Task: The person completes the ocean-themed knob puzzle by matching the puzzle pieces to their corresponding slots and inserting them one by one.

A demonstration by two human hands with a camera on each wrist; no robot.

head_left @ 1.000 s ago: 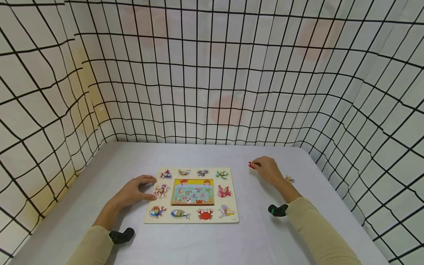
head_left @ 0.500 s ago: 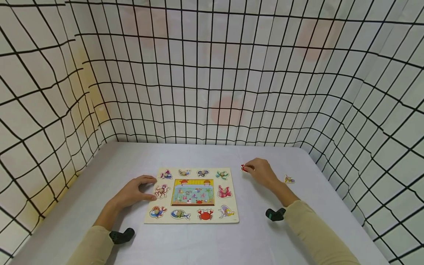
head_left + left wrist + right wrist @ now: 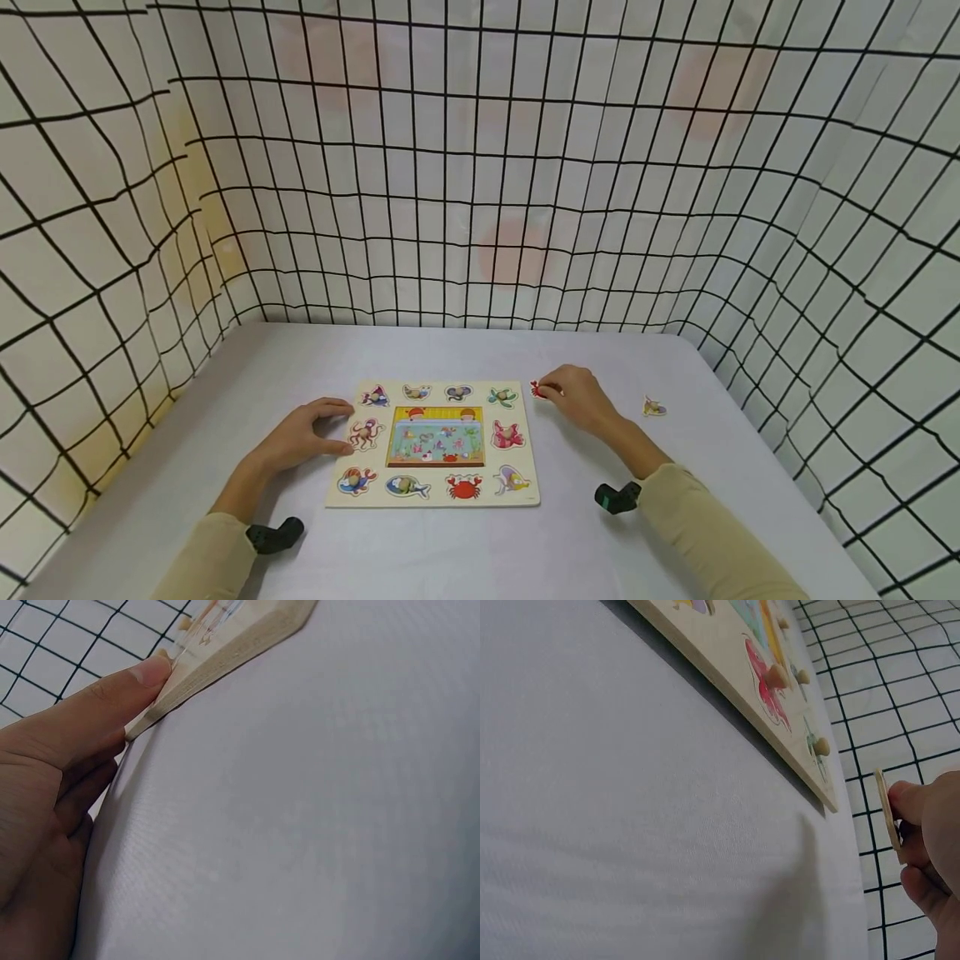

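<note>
A wooden knob puzzle board (image 3: 435, 394) with sea-animal pieces lies flat on the table. My left hand (image 3: 300, 435) rests at its left edge, thumb and fingers apart; in the left wrist view the thumb (image 3: 154, 671) touches the board's side. My right hand (image 3: 576, 398) pinches a small red crab puzzle piece (image 3: 535, 389), held in the air just beyond the board's upper right corner. Edge-on, the thin piece (image 3: 886, 810) shows in the right wrist view, its knob hidden by fingers. On the board's bottom row, a red crab picture (image 3: 463, 487) and a yellow-and-purple animal picture (image 3: 512, 479) show no knob.
A loose yellow-and-purple puzzle piece (image 3: 654, 406) lies on the white table (image 3: 420, 550), to the right of my right hand. Black grid netting (image 3: 480, 200) over white cloth stands around the back and sides. Both wrists carry dark devices (image 3: 276, 535).
My right hand has moved left and slightly nearer with the red crab piece, towards the board's upper right corner. The left hand and the board have stayed in place.
</note>
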